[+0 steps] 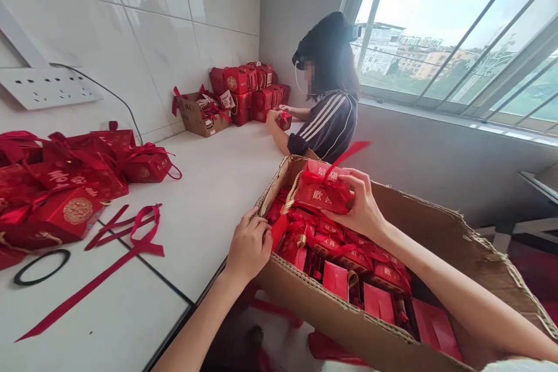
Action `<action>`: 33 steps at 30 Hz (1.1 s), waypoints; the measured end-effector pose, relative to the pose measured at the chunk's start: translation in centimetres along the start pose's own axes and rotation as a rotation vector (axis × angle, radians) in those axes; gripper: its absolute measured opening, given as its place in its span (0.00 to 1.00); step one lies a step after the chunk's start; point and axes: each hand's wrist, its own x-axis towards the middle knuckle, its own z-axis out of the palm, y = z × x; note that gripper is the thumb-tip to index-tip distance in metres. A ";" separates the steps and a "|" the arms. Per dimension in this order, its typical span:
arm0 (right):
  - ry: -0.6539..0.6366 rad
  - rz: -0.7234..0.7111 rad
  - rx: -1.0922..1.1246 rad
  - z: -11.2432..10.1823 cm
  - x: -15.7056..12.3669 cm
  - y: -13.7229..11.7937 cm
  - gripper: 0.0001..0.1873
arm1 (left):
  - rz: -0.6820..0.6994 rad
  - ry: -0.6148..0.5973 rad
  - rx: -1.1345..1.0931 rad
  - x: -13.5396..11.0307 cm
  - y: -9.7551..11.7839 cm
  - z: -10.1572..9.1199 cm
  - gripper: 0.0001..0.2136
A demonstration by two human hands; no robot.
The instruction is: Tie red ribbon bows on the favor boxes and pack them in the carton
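My right hand (364,206) grips a red gift box (325,189) from its right side, above the inside of a large cardboard carton (331,308). The gift box has gold characters, a red ribbon standing up from its top and a twisted gold cord at its left. Below it, the carton holds many similar red gift boxes (335,279), some with ribbons. With curled fingers, my left hand (249,246) is closed on the carton's near left rim; its fingertips are partly hidden.
Ribboned gift boxes (78,209) crowd the white table (209,203) at left, near loose red ribbon (139,238) and a black ring (41,267). At the back, a co-worker (331,93) handles a red box beside stacked boxes (239,93) and a small carton (196,116).
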 end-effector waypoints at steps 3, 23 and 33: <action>-0.011 -0.175 -0.375 -2.3 -0.9 3.8 0.34 | 0.006 0.013 0.015 0.2 -0.1 0.2 0.12; -0.154 0.118 -0.287 11.7 2.2 16.4 0.32 | -0.021 0.020 0.023 -0.1 0.4 0.4 0.10; -0.301 0.174 -0.340 9.8 3.5 13.3 0.25 | -0.087 -0.013 0.001 -0.5 0.9 1.1 0.10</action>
